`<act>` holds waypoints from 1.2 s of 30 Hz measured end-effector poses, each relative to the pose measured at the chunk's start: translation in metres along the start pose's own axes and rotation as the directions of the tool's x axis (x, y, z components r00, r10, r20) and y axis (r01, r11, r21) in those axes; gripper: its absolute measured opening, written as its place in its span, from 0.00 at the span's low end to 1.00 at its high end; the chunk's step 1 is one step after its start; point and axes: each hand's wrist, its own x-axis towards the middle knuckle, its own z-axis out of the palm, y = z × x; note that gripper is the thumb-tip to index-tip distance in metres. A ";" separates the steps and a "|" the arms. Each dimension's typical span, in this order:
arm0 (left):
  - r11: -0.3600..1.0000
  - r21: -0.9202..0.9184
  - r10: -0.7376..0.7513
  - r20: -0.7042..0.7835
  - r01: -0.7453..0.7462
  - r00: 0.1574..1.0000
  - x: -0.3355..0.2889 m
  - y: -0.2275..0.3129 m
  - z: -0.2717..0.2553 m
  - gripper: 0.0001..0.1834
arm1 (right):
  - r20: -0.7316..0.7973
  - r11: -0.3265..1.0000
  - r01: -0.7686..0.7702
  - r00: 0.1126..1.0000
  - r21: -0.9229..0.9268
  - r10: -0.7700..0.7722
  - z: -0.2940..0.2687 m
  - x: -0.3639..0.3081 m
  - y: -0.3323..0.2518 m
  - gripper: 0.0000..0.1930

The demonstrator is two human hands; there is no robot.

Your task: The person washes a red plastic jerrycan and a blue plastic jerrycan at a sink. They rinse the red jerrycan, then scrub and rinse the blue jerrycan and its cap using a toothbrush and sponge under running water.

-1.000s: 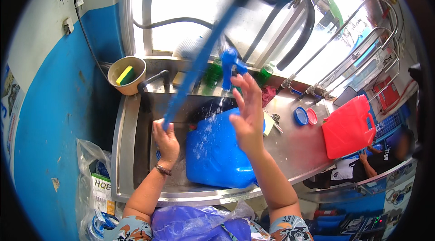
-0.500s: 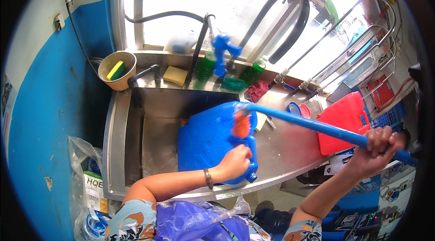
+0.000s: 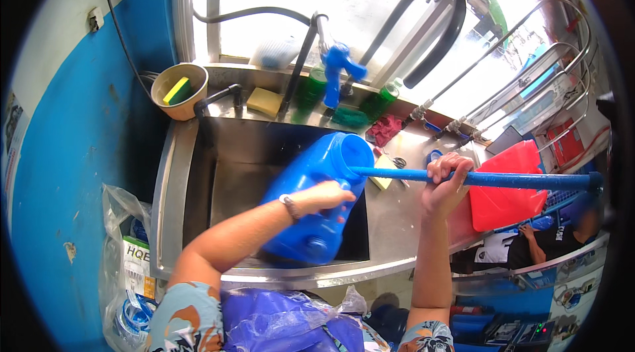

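From my feed, the left hand [image 3: 324, 198] is wrapped on the side of a smooth blue plastic jug [image 3: 311, 206], tilted over the stainless steel sink [image 3: 192, 173]. The right hand [image 3: 446, 183] is fisted around a long blue rod [image 3: 489, 179] poking into the jug's round mouth. A flat red plastic board [image 3: 506, 183] leans right of the sink.

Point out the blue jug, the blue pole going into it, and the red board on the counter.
blue jug [image 3: 311, 183]: head view, on its side wall below the mouth.
blue pole [image 3: 516, 180]: head view, on the shaft right of the gripping hand.
red board [image 3: 509, 203]: head view, on its flat face below the pole.
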 end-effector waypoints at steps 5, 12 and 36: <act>0.629 0.777 0.350 -0.251 -0.027 0.903 -0.056 -0.009 -0.057 0.24 | 0.078 0.999 -0.027 0.997 0.047 0.023 0.029 0.005 -0.003 0.20; 0.355 0.935 0.615 -0.223 -0.013 0.756 -0.112 -0.048 -0.082 0.23 | 0.504 0.993 -0.023 0.860 -0.116 0.079 0.062 -0.001 -0.005 0.14; 0.381 0.923 0.714 -0.334 0.059 0.615 -0.109 -0.066 -0.092 0.25 | 0.524 0.803 -0.527 0.617 -0.279 0.587 0.079 -0.036 0.046 0.25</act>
